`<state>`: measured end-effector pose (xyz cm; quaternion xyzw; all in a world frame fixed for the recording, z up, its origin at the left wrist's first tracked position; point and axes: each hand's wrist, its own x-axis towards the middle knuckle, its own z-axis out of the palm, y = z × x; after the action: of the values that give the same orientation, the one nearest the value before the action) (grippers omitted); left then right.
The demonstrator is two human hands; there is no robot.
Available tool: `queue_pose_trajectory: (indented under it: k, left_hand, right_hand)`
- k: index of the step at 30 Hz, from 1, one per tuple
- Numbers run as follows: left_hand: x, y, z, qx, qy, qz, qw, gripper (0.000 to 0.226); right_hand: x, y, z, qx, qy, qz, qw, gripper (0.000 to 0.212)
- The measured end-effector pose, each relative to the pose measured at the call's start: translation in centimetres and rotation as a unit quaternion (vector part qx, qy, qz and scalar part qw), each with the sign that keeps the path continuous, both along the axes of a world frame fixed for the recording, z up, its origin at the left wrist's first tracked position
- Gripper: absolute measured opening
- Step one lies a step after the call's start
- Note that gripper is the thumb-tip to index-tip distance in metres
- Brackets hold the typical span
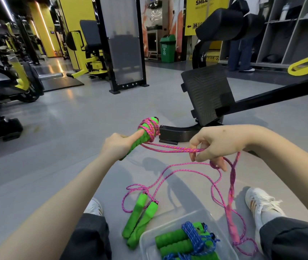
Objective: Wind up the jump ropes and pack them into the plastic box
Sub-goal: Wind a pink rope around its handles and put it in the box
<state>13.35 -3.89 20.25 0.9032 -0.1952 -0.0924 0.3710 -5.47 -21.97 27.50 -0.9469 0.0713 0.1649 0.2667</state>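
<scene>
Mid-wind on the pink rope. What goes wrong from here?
Loose cord crosses the rope of the floor handles; winding on may knot them or drag those handles. A loop hangs round a right hand finger and may snag. Wraps bunch near the tip of the held handles above the left hand and may slip off.

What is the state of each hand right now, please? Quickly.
Left hand: closed, gripping the green handles.
Right hand: closed, pinching the pink rope that runs from those handles.
</scene>
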Motion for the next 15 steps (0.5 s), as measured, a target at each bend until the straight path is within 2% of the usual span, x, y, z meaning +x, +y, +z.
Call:
queue_pose_trajectory:
  k: [3,7,9,12,15]
  left_hand:
    - [-0.2,0.1,-0.2,0.076,-0.064,0.006,0.995,0.069]
    - [-1.2,-0.3,-0.3,0.191,-0.155,-0.032,0.969,0.066]
    - [-1.4,-0.4,-0.2,0.224,-0.181,-0.078,0.954,0.067]
    - [-1.8,-0.1,-0.1,0.236,-0.182,-0.164,0.940,0.065]
    - [-2.6,-0.1,0.2,0.212,-0.130,-0.247,0.936,0.054]
  right_hand:
    - [0.0,0.1,0.0,-0.022,-0.017,0.019,0.999,0.013]
    - [0.8,0.0,0.0,-0.026,-0.211,-0.015,0.977,0.020]
    - [1.0,-0.3,0.2,-0.083,-0.298,-0.039,0.950,0.024]
    - [0.9,-1.3,0.0,-0.118,-0.371,-0.058,0.919,0.025]
    - [1.2,-2.4,-1.0,-0.128,-0.406,-0.071,0.902,0.029]
